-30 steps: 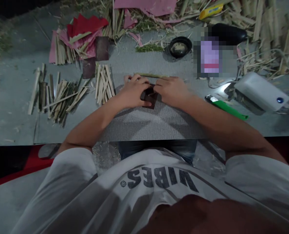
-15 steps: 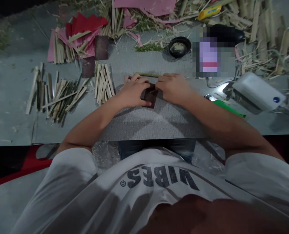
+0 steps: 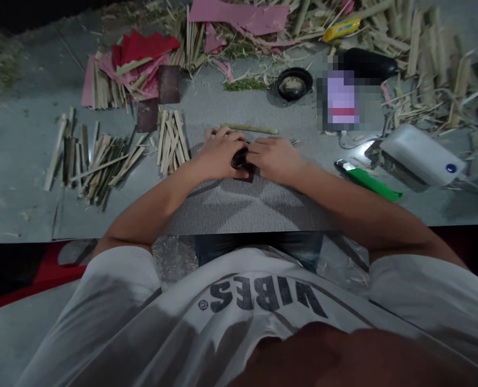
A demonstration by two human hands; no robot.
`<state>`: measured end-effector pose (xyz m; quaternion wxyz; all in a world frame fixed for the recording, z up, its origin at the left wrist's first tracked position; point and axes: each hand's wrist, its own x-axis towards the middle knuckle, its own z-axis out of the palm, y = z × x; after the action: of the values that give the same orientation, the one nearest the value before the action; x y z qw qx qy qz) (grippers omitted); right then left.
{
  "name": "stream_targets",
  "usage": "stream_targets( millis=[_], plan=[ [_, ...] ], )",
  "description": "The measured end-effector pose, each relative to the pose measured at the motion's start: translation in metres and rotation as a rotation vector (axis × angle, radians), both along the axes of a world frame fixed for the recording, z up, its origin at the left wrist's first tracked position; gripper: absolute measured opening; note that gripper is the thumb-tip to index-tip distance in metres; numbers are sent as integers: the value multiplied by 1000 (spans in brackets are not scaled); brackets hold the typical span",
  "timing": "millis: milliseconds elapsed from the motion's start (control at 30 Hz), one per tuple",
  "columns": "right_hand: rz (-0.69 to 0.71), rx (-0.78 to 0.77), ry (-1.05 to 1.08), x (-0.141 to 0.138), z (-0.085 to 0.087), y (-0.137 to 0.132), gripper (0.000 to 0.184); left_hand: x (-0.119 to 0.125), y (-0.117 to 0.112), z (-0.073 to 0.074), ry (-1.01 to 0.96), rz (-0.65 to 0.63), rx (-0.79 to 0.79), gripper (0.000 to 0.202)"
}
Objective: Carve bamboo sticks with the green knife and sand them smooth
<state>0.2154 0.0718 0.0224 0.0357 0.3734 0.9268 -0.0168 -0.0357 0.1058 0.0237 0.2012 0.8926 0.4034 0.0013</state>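
My left hand [image 3: 225, 153] is arched over a dark brown piece of sandpaper [image 3: 245, 174], its thumb and fingertips holding it against the grey table mat. Pinched in my right hand [image 3: 277, 157] is a thin bamboo stick [image 3: 296, 143], with one end showing beyond the knuckles. The fingers hide most of the stick, which lies over the sandpaper. Just beyond both hands lies a longer bamboo strip [image 3: 255, 129], touched by neither.
Cut bamboo sticks [image 3: 172, 141] lie in piles to the left, near two more sandpaper pieces [image 3: 168, 84]. A black bowl [image 3: 294, 84] stands ahead. To the right are a green-handled cutter [image 3: 374, 184], a white device [image 3: 423, 156] with a cable, and a blurred-out phone [image 3: 342, 97].
My right hand has moved left and slightly nearer to me over the sandpaper, bringing the stick toward my left hand. My left hand stays in place.
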Motion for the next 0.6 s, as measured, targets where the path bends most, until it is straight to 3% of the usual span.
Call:
stream_targets(
  millis=[167, 333, 500, 600],
  plan=[
    [-101, 36, -2, 3, 1, 4, 42, 1, -2, 1, 10, 12, 12, 75],
    [20, -6, -1, -1, -2, -3, 39, 2, -2, 1, 11, 10, 7, 77],
    [-106, 23, 38, 5, 0, 4, 44, 1, -3, 2, -5, 8, 10, 73],
    [-61, -30, 66, 4, 2, 0, 42, 1, -3, 1, -16, 1, 18, 75]
  ],
)
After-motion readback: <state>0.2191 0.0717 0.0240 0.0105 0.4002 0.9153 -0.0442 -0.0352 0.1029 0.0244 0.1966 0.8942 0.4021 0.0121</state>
